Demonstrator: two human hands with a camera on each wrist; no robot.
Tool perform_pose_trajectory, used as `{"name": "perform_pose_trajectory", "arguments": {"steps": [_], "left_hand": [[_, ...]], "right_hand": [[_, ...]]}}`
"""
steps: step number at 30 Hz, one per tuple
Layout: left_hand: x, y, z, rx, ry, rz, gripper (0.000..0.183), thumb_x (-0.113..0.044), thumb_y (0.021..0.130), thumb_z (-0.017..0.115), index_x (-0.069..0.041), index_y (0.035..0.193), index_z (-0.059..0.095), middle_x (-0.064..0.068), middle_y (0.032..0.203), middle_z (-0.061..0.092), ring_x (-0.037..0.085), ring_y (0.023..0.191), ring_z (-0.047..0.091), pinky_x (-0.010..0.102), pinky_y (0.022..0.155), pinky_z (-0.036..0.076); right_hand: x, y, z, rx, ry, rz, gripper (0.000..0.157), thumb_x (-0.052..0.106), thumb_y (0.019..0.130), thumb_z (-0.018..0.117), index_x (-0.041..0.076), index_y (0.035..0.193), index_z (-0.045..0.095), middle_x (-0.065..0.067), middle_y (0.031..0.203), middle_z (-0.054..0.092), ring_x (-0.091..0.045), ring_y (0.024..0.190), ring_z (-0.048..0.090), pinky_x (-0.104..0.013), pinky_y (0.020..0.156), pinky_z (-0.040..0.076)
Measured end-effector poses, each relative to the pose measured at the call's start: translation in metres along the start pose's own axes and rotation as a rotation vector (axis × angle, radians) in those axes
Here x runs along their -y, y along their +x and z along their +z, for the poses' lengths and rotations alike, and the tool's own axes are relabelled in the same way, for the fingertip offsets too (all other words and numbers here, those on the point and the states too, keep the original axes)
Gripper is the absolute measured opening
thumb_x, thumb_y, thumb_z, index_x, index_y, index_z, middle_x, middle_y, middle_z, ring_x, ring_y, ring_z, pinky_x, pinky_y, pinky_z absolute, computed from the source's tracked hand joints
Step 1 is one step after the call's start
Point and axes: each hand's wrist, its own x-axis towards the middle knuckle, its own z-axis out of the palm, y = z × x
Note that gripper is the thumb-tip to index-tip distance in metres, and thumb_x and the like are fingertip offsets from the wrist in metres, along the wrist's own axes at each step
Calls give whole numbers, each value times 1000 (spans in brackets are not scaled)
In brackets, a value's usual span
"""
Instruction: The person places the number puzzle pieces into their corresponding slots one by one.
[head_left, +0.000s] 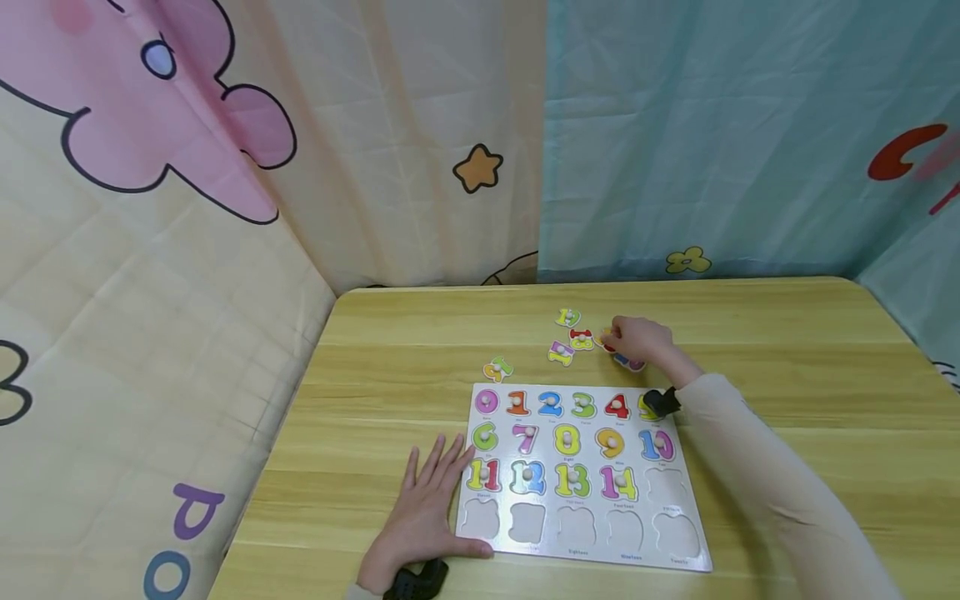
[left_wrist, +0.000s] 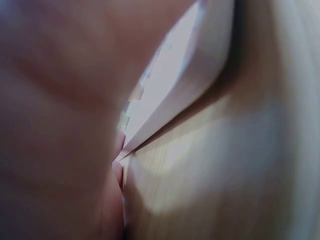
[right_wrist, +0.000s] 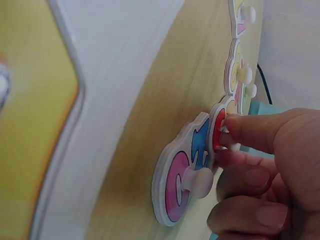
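Note:
A white number puzzle board (head_left: 502, 502) lies on the table, with colourful knobbed numbers filling its upper rows and bare recesses below. My left hand (head_left: 423, 512) rests at the board's left side, fingers spread and thumb along the near corner. Beyond the far edge, my right hand (head_left: 643, 337) pinches the knob area of a red and yellow-orange number piece (right_wrist: 218, 125) between thumb and finger. Right beside it lies a blue and pink number piece (right_wrist: 175, 187) with a white knob. The hand partly covers the pinched piece, so its number is hidden.
Loose number pieces lie beyond the board: a green-yellow one (head_left: 567, 317), a red-yellow one (head_left: 581, 339), a purple-yellow one (head_left: 560, 353) and an orange-green one (head_left: 497, 369). The wooden table (head_left: 825, 400) meets printed curtains (head_left: 420, 167) at its back.

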Motion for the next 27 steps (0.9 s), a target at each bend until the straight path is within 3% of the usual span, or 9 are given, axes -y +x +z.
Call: {"name": "perform_pose_trajectory", "arguments": {"steps": [5, 12, 16, 22, 27], "left_hand": [[0, 0, -1, 3, -5, 2, 127, -89, 55, 55, -14, 152, 23, 5, 158, 12, 28, 143, 5, 55, 111, -3], [0, 0, -1, 8, -5, 4, 127, -89, 55, 55, -14, 152, 23, 5, 158, 12, 28, 143, 4, 54, 111, -3], [0, 1, -2, 15, 0, -6, 128, -90, 54, 55, -14, 152, 22, 5, 158, 11, 28, 143, 3, 54, 111, -4], [0, 1, -4, 20, -4, -4, 128, -89, 54, 56, -14, 152, 23, 5, 158, 12, 28, 143, 4, 54, 111, -4], [0, 1, -3, 22, -11, -15, 128, -89, 54, 57, -14, 152, 23, 5, 158, 12, 28, 143, 3, 53, 111, -5]], "right_hand": [[-2, -11, -1, -30, 56, -68, 27, 31, 96, 53, 9, 81, 48, -4, 61, 47, -17, 50, 46, -29, 45, 32], [-9, -60, -3, -44, 105, -295, 23, 27, 95, 57, 14, 78, 49, 3, 61, 46, -13, 51, 42, -27, 46, 31], [-18, -93, 0, 22, 80, -395, 21, 27, 94, 60, 17, 79, 48, 8, 60, 42, -8, 50, 39, -23, 46, 30], [-29, -138, 6, 144, 56, -423, 23, 31, 91, 64, 22, 77, 48, 13, 58, 39, -2, 49, 37, -19, 45, 26], [-33, -160, 12, 240, 69, -463, 25, 35, 91, 63, 25, 75, 47, 16, 58, 39, 1, 51, 37, -18, 47, 28]]}}
